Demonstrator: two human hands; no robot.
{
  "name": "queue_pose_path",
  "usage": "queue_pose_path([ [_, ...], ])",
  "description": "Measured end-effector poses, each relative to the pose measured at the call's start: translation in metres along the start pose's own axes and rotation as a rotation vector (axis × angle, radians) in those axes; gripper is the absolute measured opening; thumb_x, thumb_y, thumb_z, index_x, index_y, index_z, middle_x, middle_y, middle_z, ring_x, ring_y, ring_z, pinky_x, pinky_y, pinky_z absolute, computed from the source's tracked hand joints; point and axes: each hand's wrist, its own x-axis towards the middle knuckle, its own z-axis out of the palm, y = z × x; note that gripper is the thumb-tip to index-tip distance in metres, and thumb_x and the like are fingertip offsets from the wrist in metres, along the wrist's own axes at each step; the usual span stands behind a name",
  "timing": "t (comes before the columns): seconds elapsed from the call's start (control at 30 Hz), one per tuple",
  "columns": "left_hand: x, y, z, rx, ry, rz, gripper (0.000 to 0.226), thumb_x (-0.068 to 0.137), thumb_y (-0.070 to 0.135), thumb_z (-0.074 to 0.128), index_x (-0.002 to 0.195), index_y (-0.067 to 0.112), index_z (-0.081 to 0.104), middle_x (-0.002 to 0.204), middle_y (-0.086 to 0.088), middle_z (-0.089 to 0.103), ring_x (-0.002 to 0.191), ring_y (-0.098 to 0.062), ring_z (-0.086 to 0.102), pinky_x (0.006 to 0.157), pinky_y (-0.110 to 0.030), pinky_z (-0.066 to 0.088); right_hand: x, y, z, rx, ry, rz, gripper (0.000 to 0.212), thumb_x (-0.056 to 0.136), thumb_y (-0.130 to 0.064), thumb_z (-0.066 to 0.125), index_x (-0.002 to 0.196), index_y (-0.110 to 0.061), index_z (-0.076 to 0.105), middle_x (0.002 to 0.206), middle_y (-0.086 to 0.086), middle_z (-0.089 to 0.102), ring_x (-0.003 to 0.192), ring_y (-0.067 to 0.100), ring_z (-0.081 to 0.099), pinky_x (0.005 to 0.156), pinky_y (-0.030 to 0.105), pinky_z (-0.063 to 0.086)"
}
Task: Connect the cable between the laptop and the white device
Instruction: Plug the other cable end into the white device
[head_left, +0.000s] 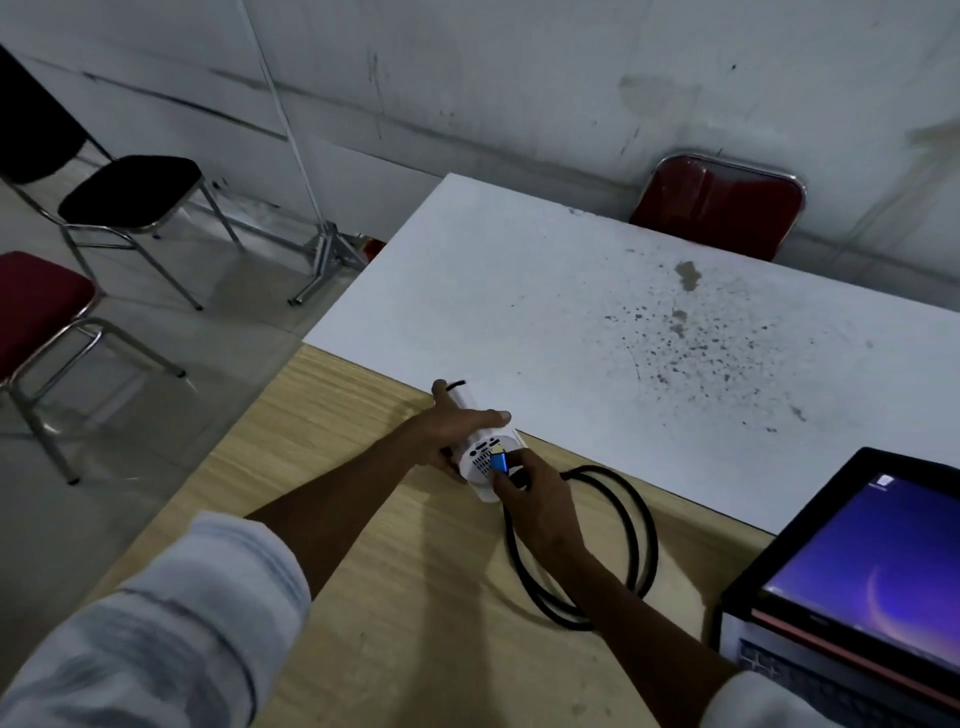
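Note:
My left hand (457, 423) grips the white device (483, 470), which lies on its side on the wooden table (395, 597), its vented port face turned toward me. Between the fingers of my right hand (535, 491) is the blue plug (500, 461) of the black cable (639, 525), pressed against that port face. Loose loops of the cable lie on the wood to the right of my hands. At the lower right stands the open laptop (857, 582) with a lit purple screen. Whether the cable's other end reaches the laptop is hidden.
A white, stained table (597, 312) adjoins the wooden one at the far side. A red chair (719, 205) stands behind it against the wall. On the floor to the left are a black chair (130, 192), another red chair (36, 306) and a metal stand (324, 254).

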Motion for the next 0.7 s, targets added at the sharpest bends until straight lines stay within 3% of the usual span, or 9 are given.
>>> queue_pose_path([
  [0.13, -0.012, -0.005, 0.001, 0.008, 0.013, -0.004, 0.107, 0.071, 0.042, 0.084, 0.143, 0.032, 0.004, 0.123, -0.02, 0.06, 0.098, -0.038, 0.07, 0.075, -0.058, 0.061, -0.009, -0.002, 0.001, -0.027, -0.037, 0.002, 0.021, 0.091, -0.027, 0.058, 0.109, -0.022, 0.068, 0.083, -0.004, 0.071, 0.06, 0.0, 0.057, 0.049, 0.009, 0.036],
  [0.27, -0.018, -0.008, 0.006, 0.036, -0.014, -0.023, 0.096, 0.074, 0.045, 0.081, 0.141, 0.017, 0.018, 0.117, -0.019, 0.066, 0.097, -0.036, 0.071, 0.081, -0.059, 0.059, -0.015, -0.003, -0.001, -0.062, -0.042, 0.011, 0.025, 0.091, -0.028, 0.057, 0.112, -0.02, 0.068, 0.089, 0.001, 0.074, 0.067, 0.007, 0.061, 0.058, 0.021, 0.042],
  [0.4, -0.028, -0.008, 0.01, 0.021, 0.005, -0.013, 0.097, 0.072, 0.044, 0.083, 0.137, 0.027, 0.013, 0.112, -0.017, 0.065, 0.094, -0.037, 0.072, 0.077, -0.059, 0.06, -0.019, -0.003, -0.003, -0.106, -0.038, -0.009, 0.024, 0.091, -0.029, 0.058, 0.112, -0.022, 0.069, 0.087, -0.003, 0.071, 0.063, 0.0, 0.056, 0.053, 0.015, 0.037],
  [0.5, -0.035, -0.008, 0.012, 0.021, 0.031, -0.002, 0.094, 0.07, 0.043, 0.085, 0.134, 0.028, 0.017, 0.114, -0.017, 0.064, 0.095, -0.037, 0.071, 0.075, -0.063, 0.059, -0.023, -0.003, -0.002, -0.146, -0.049, -0.029, 0.026, 0.092, -0.029, 0.057, 0.114, -0.02, 0.068, 0.089, 0.0, 0.072, 0.065, 0.006, 0.057, 0.054, 0.019, 0.038],
  [0.7, -0.04, -0.014, 0.018, 0.122, 0.119, 0.068, 0.117, 0.072, 0.039, 0.084, 0.145, 0.036, -0.007, 0.13, -0.023, 0.055, 0.102, -0.042, 0.065, 0.076, -0.065, 0.058, -0.028, -0.003, 0.002, -0.238, -0.062, -0.071, 0.027, 0.094, -0.027, 0.055, 0.114, -0.015, 0.068, 0.091, 0.009, 0.075, 0.073, 0.019, 0.066, 0.061, 0.032, 0.046],
])
